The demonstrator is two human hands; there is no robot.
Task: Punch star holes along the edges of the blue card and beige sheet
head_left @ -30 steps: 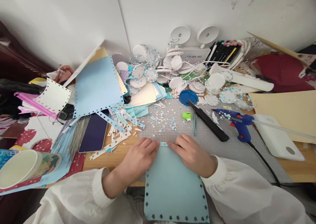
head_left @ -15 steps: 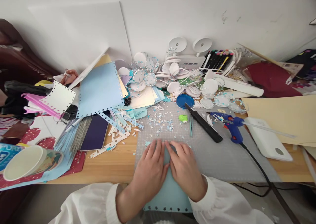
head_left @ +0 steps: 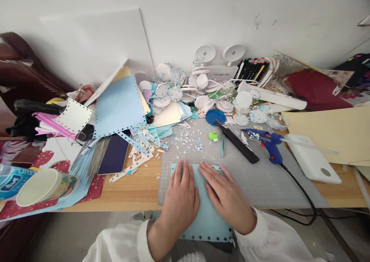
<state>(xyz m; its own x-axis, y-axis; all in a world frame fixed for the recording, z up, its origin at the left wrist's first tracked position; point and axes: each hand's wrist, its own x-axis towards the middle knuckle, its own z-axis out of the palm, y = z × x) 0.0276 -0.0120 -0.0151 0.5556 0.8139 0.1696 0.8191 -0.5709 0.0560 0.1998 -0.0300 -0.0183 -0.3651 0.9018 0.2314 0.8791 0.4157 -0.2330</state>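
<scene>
A light blue sheet of paper [head_left: 208, 223] lies at the front of the grey cutting mat [head_left: 277, 187], its near end reaching past the table edge. Small star-shaped holes run along that near end. My left hand [head_left: 180, 202] rests flat on the sheet's left side, fingers pointing away from me. On its right side my right hand [head_left: 227, 200] lies flat too, fingers spread. Both hands partly cover the paper. Beyond the fingertips are tiny punched paper bits [head_left: 187, 140], a green craft punch [head_left: 213, 137], tweezers [head_left: 222, 145] and a black box cutter [head_left: 238, 142].
A blue hot glue gun [head_left: 271, 144] with its cord lies on the right, beside a white power bank [head_left: 313, 160]. A paper cup [head_left: 47, 187] and a dark phone [head_left: 113, 154] are on the left. White round decorations [head_left: 202, 88] pile up along the wall.
My hands have moved apart: the right one slid to the right across the paper, with its fingers spreading. More of the sheet shows between them. The view has shifted slightly.
</scene>
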